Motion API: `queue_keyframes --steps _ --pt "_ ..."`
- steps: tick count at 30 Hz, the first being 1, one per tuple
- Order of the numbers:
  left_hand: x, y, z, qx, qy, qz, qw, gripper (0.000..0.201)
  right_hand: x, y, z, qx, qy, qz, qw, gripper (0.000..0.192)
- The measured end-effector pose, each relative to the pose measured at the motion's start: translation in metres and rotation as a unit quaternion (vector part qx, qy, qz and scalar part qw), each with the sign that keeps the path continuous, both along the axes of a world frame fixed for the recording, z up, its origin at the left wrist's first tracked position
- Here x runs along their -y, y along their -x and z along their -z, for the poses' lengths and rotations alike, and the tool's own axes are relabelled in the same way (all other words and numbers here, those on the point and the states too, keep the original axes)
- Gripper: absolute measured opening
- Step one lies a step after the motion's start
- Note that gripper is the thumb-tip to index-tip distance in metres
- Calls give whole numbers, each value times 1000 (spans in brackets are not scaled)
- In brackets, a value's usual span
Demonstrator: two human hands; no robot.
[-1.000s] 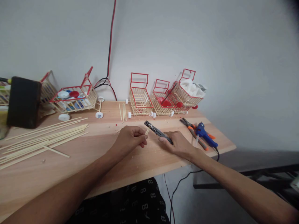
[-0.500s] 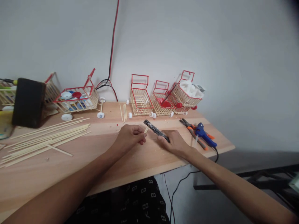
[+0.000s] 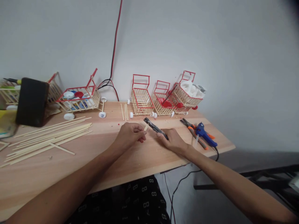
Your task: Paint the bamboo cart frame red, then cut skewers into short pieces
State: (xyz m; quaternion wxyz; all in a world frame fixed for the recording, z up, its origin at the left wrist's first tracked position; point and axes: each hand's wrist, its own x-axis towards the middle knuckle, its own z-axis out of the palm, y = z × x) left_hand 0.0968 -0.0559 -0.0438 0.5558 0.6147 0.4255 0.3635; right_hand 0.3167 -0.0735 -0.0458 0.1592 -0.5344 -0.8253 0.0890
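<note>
Short pale wooden sticks (image 3: 146, 127) are pinched between the thumb and fingers of my left hand (image 3: 132, 133). My right hand (image 3: 174, 140) is wrapped around a narrow dark hand tool (image 3: 154, 126) with metallic parts; its exact kind is unclear. The tool's far end meets the tips of the sticks, just above the tabletop. Whether its jaws or blade close on them is too small to see. Behind my hands, several short sticks (image 3: 126, 112) lie side by side near a miniature shopping cart (image 3: 141, 99) built of sticks with red edging.
Long wooden sticks (image 3: 49, 141) lie on the table (image 3: 112, 165) at left. A cart of bottle caps (image 3: 79, 101), a black box-like object (image 3: 32, 102) and more carts (image 3: 163, 104) line the wall. At right are orange-handled pliers (image 3: 197, 138) and a blue glue gun (image 3: 205, 135).
The view has shifted slightly, moving the table items a little to the right. Both hands keep their grips, with the sticks still at the dark tool's tip.
</note>
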Motion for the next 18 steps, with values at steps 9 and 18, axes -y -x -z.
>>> queue_keyframes --steps 9,18 --pt "-3 3 -6 36 17 2 999 10 -6 3 9 -107 -16 30 994 55" --pt "-5 8 -5 132 101 91 982 24 -7 28 -19 -411 143 35 900 53"
